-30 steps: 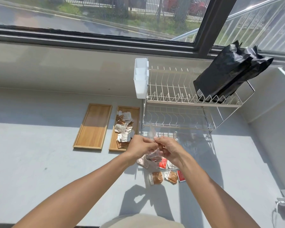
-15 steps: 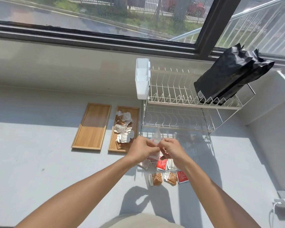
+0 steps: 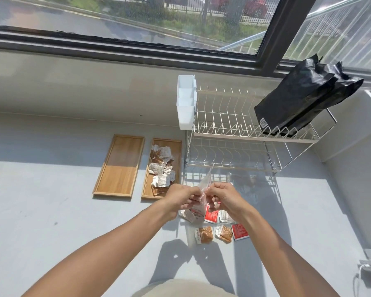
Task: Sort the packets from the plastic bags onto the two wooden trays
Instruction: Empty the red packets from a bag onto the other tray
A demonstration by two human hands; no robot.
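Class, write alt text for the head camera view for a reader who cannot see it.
Both hands, left hand and right hand, pinch a clear plastic bag above loose packets on a grey counter. Behind: an empty wooden tray, a packet-filled tray, a dish rack.

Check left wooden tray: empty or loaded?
Empty. The left tray shows only bare wood; packets lie only on the right tray.

Single head cam on me, wide-angle, looking forward and steeply down. My left hand [image 3: 181, 197] and right hand [image 3: 222, 197] meet near frame centre, close to the lens, forearms entering from the bottom corners. Beyond my hands: dish rack [image 3: 244, 133], then the window [image 3: 137, 22] along the top edge. Wooden trays [image 3: 118, 166] sit left of my hands. Edges bow from lens distortion. No second view, so no overlap.
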